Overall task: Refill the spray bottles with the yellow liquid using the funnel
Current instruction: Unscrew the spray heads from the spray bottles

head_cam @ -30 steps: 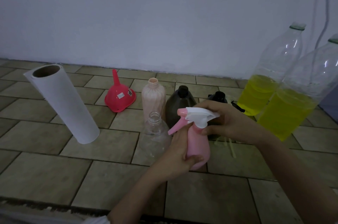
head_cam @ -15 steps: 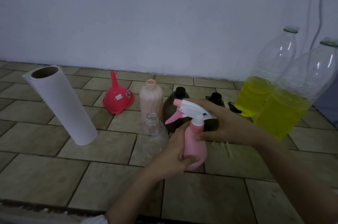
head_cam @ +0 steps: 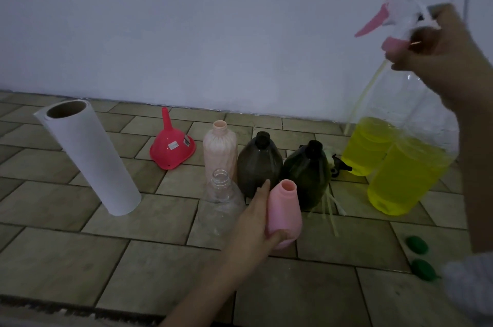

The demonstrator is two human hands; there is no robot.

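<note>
My left hand [head_cam: 253,225] grips a small pink spray bottle [head_cam: 284,212] that stands on the tiled floor with its neck uncovered. High at the upper right, my right hand [head_cam: 442,51] holds the pink and white spray head [head_cam: 392,14], whose thin dip tube [head_cam: 362,97] hangs down. A red funnel [head_cam: 172,145] lies mouth-down near the wall. Two large clear bottles with yellow liquid [head_cam: 405,174] stand at the right. A pale pink bottle [head_cam: 220,150], a clear bottle [head_cam: 222,206] and two dark bottles [head_cam: 258,164] stand without caps in the middle.
A white paper roll [head_cam: 88,156] leans at the left. Two green caps [head_cam: 417,245] lie on the floor at the right. Loose dip tubes [head_cam: 330,209] and black spray heads [head_cam: 338,165] lie behind and beside the dark bottles. A white wall closes the back.
The spray head has come off the small pink bottle. My right hand has lifted it up and to the right, while my left hand kept hold of the bottle.
</note>
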